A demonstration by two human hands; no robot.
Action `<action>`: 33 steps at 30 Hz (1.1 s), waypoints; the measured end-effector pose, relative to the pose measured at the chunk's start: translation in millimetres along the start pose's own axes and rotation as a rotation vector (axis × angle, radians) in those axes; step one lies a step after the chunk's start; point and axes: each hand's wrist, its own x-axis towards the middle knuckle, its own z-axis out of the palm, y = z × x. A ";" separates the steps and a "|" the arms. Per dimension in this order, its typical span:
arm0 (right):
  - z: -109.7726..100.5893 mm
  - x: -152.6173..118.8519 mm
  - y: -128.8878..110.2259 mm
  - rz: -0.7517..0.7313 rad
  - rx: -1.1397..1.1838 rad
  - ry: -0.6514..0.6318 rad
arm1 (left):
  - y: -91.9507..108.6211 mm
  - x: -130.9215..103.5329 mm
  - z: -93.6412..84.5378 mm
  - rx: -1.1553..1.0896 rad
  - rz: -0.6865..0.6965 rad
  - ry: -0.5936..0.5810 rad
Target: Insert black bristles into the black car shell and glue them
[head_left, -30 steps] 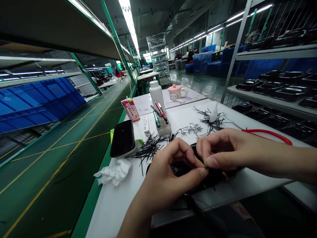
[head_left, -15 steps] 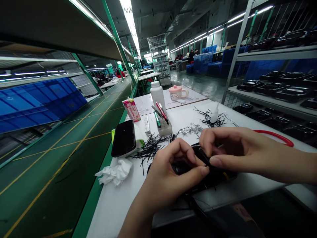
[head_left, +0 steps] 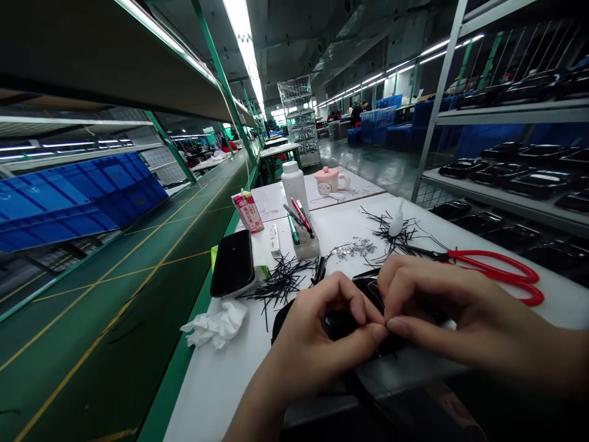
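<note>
Both hands meet thumb to thumb over a glossy black part [head_left: 368,283] near the table's front edge. My left hand [head_left: 324,325] pinches with thumb and index finger; what sits between the tips is too small to make out. Close against it, my right hand [head_left: 432,304] is pinched too, its fingertips touching or nearly touching the left ones. Much of the black part is hidden under the hands. A dark strap or cord [head_left: 363,393] hangs below the table edge. Red-handled scissors [head_left: 494,267] lie just beyond my right hand.
Black strips [head_left: 283,279] lie left of a pen holder [head_left: 306,247]; small silvery pieces [head_left: 359,247] are scattered mid-table. A white bottle [head_left: 294,184], pink-lidded mug [head_left: 329,181], phone [head_left: 232,264] and crumpled tissue [head_left: 218,325] stand about. A rack [head_left: 506,181] with black parts is at right.
My right hand has shifted slightly down, and its fingertips have come closer to the left ones. The scissors, partly covered before, now show more fully. The view has tilted a little.
</note>
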 end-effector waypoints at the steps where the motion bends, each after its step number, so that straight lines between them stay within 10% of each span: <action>1: 1.8 -4.0 -0.5 -0.017 -0.013 0.019 | 0.2 0.1 0.0 0.026 0.016 -0.018; 11: 29.9 -52.2 9.8 -0.072 -0.099 0.495 | -1.1 -3.3 0.4 0.461 0.004 0.039; 18: 30.7 -63.6 25.6 -0.069 -0.042 0.460 | 0.2 -5.2 27.7 0.329 0.103 0.002; 25: 47.9 -62.0 22.2 0.018 0.074 0.609 | -2.4 -3.6 14.7 0.543 -0.027 0.061; 33: 38.1 -54.5 30.0 -0.276 -0.188 0.504 | -8.9 -1.3 17.5 0.533 0.022 -0.004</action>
